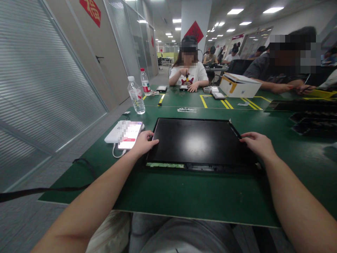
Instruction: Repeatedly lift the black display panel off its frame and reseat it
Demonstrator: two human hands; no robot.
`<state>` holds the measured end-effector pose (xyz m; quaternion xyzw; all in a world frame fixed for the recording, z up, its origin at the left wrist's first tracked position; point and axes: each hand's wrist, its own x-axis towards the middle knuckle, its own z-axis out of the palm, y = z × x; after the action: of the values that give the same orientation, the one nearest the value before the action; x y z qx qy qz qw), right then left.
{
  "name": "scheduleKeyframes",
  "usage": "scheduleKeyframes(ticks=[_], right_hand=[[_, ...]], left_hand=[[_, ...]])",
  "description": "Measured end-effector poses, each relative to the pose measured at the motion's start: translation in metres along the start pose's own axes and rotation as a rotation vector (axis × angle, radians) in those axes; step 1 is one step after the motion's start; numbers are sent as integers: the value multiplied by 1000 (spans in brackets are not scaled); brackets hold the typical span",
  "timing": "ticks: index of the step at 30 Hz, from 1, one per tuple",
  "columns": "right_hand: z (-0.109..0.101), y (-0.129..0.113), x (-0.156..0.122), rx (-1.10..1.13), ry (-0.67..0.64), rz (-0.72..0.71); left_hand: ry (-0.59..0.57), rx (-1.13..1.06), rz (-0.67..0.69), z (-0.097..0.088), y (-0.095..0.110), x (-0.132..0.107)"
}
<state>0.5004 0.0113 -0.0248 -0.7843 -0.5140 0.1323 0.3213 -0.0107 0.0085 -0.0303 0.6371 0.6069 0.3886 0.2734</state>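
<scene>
Character 福 shows on a red diamond-shaped sign at eleven o'clock. At nine, a white rounded slab lies beneath a lit phone, its screen partly pixelated. At ten stands a clear, white-capped plastic bottle, its label too small to read. The left hand holds, fingers narrow, the left edge of a black, flat, rectangular display panel central on the green table. At the panel's one o'clock sits a white-and-orange box; at three, the right hand's fingers pinch its right edge.

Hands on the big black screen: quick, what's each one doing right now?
Left hand: closed, holding the black screen by its left edge.
Right hand: closed, holding it by the right edge.
</scene>
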Motion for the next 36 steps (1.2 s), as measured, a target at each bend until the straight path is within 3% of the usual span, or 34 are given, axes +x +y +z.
scheduleKeyframes(ticks=[8,22,30,36], right_hand=[[-2,-3,-1,11,-7,26],[-7,-16,-14,139,-32,128],[-6,-11,-10,121,-12,82],[-4,-10,-9,29,7,47]], left_hand=[[-30,211,26,-1,-11,4],[-63,260,28,-3,-9,2],[-58,269,26,-2,-3,0],[-56,280,126,-9,5,-4]])
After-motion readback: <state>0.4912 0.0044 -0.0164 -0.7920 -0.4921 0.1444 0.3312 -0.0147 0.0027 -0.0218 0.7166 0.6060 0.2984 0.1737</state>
